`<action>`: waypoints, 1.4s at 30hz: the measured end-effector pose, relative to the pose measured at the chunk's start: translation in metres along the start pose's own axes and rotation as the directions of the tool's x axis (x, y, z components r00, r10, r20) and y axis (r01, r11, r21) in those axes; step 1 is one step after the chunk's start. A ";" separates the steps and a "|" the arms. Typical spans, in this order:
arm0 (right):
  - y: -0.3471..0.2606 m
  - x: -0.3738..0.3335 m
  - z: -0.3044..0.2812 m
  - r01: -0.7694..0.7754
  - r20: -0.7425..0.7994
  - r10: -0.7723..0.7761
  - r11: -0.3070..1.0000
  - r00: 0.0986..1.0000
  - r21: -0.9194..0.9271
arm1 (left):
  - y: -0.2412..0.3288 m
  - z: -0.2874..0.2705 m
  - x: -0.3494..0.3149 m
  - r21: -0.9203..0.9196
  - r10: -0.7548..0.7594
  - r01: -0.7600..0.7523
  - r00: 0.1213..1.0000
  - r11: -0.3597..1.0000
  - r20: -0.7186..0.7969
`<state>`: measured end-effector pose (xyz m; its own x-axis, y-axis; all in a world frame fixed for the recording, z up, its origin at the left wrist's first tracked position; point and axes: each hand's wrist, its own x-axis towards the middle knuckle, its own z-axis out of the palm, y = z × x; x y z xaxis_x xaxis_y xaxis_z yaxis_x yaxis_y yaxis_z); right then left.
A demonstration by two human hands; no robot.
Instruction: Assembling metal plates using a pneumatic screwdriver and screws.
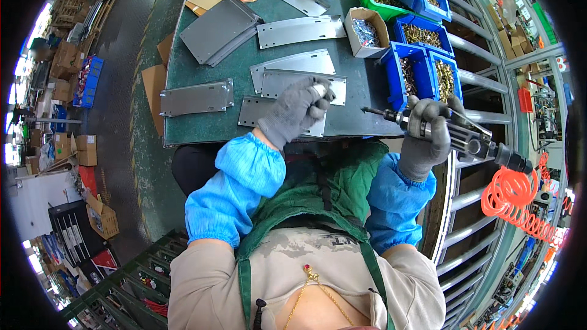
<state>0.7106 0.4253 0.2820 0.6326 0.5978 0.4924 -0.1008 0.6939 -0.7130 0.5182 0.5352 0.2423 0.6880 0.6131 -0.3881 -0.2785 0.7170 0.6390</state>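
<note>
In my gloved right hand is a black and grey air screwdriver, held nearly level with its thin bit pointing left over the table's near edge. My left hand, in a grey glove, is curled closed above the metal plates; whatever its fingers hold, if anything, is hidden. Under it lie a grey metal plate with small holes and another plate, partly covered by the hand. A separate flanged metal piece rests to the left, apart from both hands.
Beyond the hands, the green table bears stacked grey panels and a long plate. Blue bins of brass-coloured fasteners and a carton of small silvery parts stand right. An orange coiled hose hangs beside the roller conveyor.
</note>
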 end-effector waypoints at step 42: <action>0.070 -0.017 0.057 -0.233 0.454 0.449 0.859 0.769 -0.456 | -0.041 -0.032 -0.020 0.957 0.444 -0.177 0.856 -0.229 0.265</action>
<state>0.6484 0.4865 0.2522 0.0931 0.9540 0.2849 0.1168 0.2737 -0.9547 0.4942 0.5045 0.2024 0.6426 0.7555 0.1274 0.5834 -0.5903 0.5579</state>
